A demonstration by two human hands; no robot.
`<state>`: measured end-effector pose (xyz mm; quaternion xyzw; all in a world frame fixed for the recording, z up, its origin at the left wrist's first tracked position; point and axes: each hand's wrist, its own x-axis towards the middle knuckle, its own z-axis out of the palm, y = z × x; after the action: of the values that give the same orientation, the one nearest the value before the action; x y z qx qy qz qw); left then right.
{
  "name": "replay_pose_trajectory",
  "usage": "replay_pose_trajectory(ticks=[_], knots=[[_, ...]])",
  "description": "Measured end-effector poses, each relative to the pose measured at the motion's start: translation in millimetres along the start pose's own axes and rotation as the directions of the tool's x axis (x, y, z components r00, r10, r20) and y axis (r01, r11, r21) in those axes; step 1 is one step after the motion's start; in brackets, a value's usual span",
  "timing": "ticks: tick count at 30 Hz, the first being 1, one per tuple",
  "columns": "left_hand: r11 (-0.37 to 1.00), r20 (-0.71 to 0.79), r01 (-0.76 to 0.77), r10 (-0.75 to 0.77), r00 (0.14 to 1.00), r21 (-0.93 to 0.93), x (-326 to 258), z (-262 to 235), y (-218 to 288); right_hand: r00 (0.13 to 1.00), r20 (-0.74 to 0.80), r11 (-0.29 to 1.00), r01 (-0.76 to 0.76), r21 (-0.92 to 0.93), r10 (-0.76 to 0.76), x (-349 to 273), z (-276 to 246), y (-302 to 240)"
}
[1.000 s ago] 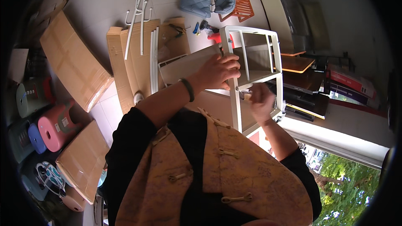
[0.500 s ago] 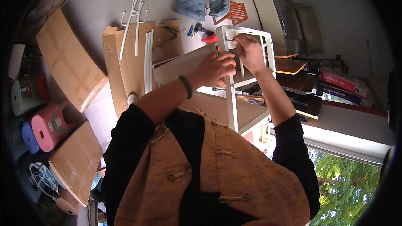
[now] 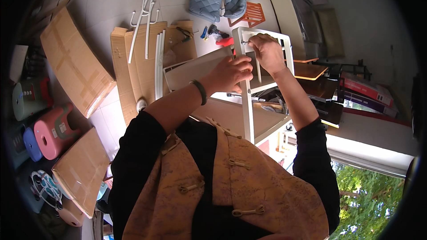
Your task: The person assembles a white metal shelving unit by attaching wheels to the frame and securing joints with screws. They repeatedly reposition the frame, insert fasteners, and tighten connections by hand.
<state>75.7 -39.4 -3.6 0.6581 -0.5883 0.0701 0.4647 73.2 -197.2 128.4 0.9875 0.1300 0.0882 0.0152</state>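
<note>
A white frame with shelves (image 3: 247,114), like a small rack, stands tilted in front of me. My left hand (image 3: 232,71) is wrapped around its near upright, with the fingertips curled over the edge. My right hand (image 3: 268,54) is closed in a pinch at the frame's upper corner. Beside those fingertips, a small metal bolt (image 3: 244,42) sticks out of the upright. Whatever the right fingers hold, if anything, is too small and hidden to name.
Flattened cardboard (image 3: 119,58) lies on the floor with white tubes (image 3: 159,64), pliers (image 3: 184,33) and a power drill (image 3: 215,31). A white branched rack part (image 3: 147,26) lies beyond. Grey cushions (image 3: 206,3) sit behind. Stacked boards (image 3: 311,71) stand right, plastic stools (image 3: 53,132) left.
My right hand has shifted slightly to the right, and its fingertips sit a little farther from the upright. The left hand keeps its hold on the frame. The whole view has moved slightly.
</note>
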Motion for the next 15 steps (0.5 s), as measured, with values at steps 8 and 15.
replay_pose_trajectory(ticks=[8,15], knots=[[1.000,0.042,0.010,-0.009,0.999,-0.016,1,-3,0,0.949,0.222,0.974,-0.214,-0.071,0.224,5,-1,-9],[1.000,0.033,0.003,-0.002,0.999,-0.010,1,-3,0,0.972,0.228,0.991,-0.035,-0.128,0.063,11,-9,-3]])
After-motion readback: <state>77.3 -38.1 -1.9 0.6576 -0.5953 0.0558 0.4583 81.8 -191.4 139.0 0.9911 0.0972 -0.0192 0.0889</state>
